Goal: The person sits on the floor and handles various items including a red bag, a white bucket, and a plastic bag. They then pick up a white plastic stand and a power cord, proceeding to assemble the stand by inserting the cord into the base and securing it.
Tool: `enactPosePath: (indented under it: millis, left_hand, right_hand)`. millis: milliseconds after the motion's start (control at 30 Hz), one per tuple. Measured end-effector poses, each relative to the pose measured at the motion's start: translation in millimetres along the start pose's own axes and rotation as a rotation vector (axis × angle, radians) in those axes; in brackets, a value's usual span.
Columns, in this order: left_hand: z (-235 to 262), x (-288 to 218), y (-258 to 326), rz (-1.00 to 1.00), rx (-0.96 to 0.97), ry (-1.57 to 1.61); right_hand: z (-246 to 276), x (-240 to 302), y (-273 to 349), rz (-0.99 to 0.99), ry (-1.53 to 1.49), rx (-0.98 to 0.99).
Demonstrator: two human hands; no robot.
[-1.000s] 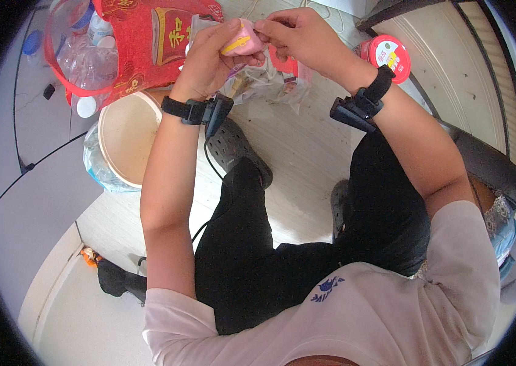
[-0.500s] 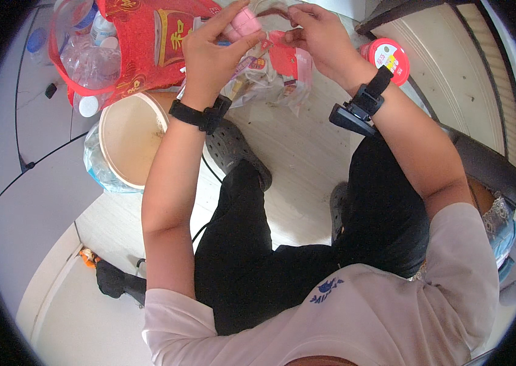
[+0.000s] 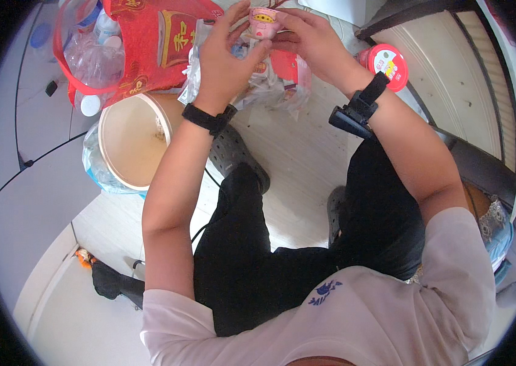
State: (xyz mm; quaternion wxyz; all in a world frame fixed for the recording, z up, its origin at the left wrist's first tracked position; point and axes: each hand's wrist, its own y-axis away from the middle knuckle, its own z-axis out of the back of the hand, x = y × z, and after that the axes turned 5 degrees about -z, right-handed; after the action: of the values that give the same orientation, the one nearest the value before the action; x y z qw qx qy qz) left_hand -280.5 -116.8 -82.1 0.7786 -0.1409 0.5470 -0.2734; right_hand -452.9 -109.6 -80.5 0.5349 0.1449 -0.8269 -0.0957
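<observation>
Near the top edge, both hands meet around a small pink toy-like object (image 3: 263, 24) with a yellow patch on its front; its exact kind is unclear. My left hand (image 3: 224, 61) curves round its left side, thumb below and fingers above. From the right, my right hand (image 3: 316, 46) grips its edge with the fingertips. Part of a thin brown strand shows above the right fingers. Just beneath the hands lie crumpled clear plastic packages (image 3: 264, 85) with red and printed parts.
At upper left, a red bag (image 3: 148, 55) holds several clear plastic bottles (image 3: 96, 61). Below it stands a cream bucket (image 3: 133, 141) lined with a bluish plastic bag. A red round tub (image 3: 387, 66) sits on the right, beside a pale panelled door (image 3: 453, 73). A black sock-like cloth (image 3: 110, 282) lies lower left.
The pink object has turned, bringing its yellow patch into view, and moved slightly right. My left hand has shifted right and my right hand has closed in on the object.
</observation>
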Motion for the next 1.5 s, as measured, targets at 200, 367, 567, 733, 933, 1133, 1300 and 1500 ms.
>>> enactPosePath:
  millis: [200, 367, 567, 733, 933, 1133, 1300, 1500]
  left_hand:
    - [3, 5, 0, 0.364, 0.094, 0.43]
    - [7, 6, -5, 0.347, 0.209, 0.345]
    - [13, 11, -6, 0.425, 0.214, 0.544]
    - [15, 8, 1, 0.565, 0.188, 0.603]
    - [24, 13, 4, 0.473, 0.283, 0.292]
    - [49, 18, -4, 0.419, 0.267, 0.197]
    - [61, -2, -1, 0.34, 0.311, 0.126]
    - [30, -6, 26, 0.375, 0.147, 0.127]
  right_hand:
    - [13, -2, -5, -0.074, -0.087, 0.133]
    - [8, 1, -3, -0.064, 0.082, 0.093]
    - [10, -3, -12, 0.011, 0.182, 0.102]
    - [3, -5, -7, 0.011, 0.269, 0.094]
    - [-2, -10, -6, 0.013, 0.291, 0.097]
    - [-16, -21, -12, 0.027, 0.167, 0.124]
    - [-14, -21, -12, 0.125, 0.413, 0.207]
    - [-18, -9, 2, -0.094, 0.154, 0.237]
